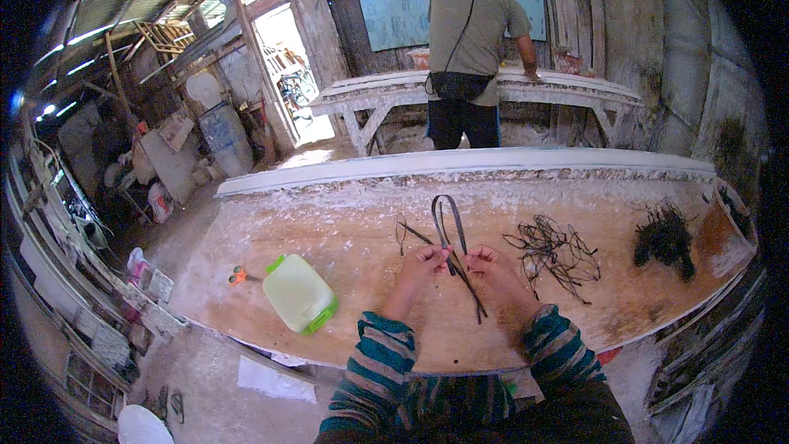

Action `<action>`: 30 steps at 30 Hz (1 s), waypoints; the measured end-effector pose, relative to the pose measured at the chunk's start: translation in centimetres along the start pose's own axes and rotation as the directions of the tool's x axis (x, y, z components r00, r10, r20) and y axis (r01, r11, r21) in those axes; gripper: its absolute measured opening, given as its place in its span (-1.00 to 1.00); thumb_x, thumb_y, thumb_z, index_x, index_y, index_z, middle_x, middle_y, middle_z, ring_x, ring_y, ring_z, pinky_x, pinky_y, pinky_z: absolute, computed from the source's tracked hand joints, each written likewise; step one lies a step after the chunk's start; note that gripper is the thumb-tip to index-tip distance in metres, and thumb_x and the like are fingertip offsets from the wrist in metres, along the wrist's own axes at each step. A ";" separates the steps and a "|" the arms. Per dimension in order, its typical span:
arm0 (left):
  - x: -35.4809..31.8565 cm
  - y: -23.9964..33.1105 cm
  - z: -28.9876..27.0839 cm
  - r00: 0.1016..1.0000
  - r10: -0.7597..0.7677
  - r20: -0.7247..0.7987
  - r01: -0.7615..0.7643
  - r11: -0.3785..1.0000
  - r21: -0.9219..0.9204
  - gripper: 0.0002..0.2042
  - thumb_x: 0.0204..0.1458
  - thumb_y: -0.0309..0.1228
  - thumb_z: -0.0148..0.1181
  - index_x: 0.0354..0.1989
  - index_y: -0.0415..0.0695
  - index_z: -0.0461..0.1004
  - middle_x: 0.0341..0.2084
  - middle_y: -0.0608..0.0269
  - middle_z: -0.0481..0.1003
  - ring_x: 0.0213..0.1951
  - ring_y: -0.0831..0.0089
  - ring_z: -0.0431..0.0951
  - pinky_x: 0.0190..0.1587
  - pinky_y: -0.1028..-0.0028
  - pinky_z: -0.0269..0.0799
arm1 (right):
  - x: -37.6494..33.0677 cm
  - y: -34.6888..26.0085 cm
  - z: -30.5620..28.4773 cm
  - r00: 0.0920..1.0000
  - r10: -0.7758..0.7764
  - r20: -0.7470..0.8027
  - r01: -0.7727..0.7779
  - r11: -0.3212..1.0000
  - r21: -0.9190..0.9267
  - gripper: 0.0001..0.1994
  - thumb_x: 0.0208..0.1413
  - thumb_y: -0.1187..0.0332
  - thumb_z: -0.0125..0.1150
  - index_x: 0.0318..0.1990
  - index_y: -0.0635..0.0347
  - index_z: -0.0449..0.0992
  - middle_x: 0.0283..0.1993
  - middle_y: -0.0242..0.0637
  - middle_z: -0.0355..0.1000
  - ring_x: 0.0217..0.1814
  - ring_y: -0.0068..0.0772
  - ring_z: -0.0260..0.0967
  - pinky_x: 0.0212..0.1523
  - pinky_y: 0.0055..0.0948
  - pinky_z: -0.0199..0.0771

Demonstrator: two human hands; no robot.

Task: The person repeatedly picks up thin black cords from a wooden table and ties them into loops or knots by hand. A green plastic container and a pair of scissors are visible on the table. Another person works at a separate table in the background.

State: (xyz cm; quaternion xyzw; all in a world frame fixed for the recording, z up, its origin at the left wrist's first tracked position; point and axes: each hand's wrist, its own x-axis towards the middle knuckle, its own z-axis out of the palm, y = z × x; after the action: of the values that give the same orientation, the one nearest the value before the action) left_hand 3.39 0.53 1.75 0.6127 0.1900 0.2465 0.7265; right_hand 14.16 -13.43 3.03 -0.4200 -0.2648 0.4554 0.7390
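Left fingers (441, 255) and right fingers (477, 261) pinch a dark strap (460, 230) over a white-smeared wooden table (362, 234) in a cluttered shed (631, 29).

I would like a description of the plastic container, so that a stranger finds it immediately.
Start with the long wooden worktable nearest the camera. On its left part, between the orange-handled scissors and the person's left hand, lies the container. It is pale and boxy, much bigger than the scissors, with bright green ends.
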 end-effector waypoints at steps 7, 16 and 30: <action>0.8 -1.7 0.1 0.992 -0.035 0.124 0.047 0.995 -0.092 -0.81 0.01 -0.43 0.08 -0.20 -0.19 0.45 -0.43 0.41 0.47 -0.43 0.66 0.39 -0.34 0.65 0.33 | 0.6 1.5 0.0 0.996 -0.056 -0.074 0.041 0.981 -0.191 -0.92 0.05 0.43 0.03 -0.39 0.23 0.42 -0.45 -0.43 0.39 -0.47 -0.62 0.26 -0.45 -0.61 0.29; 0.1 -1.1 0.1 0.982 -0.073 0.174 0.100 0.984 -0.149 -0.82 0.01 -0.46 0.06 -0.20 -0.18 0.37 -0.34 0.35 0.42 -0.34 0.56 0.41 -0.26 0.61 0.34 | 0.3 0.9 1.0 0.994 -0.092 -0.065 0.077 0.977 -0.201 -0.94 0.02 0.50 0.03 -0.40 0.24 0.43 -0.47 -0.42 0.38 -0.47 -0.65 0.25 -0.45 -0.63 0.27; 0.2 -1.1 1.0 0.997 -0.034 0.066 0.040 0.995 -0.093 -0.77 -0.07 -0.45 0.17 -0.22 -0.25 0.40 -0.41 0.31 0.47 -0.43 0.58 0.44 -0.40 0.63 0.34 | 0.8 1.8 0.1 0.975 -0.198 -0.105 0.135 0.892 -0.431 -0.97 -0.08 0.56 0.09 -0.50 0.24 0.41 -0.50 -0.43 0.37 -0.48 -0.64 0.24 -0.46 -0.62 0.25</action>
State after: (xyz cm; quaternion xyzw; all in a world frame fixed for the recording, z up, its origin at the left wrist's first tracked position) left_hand 4.28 -0.24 0.82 0.5817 0.1658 0.2217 0.7649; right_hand 13.65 -12.25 1.53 -0.5774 -0.3369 0.2904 0.6846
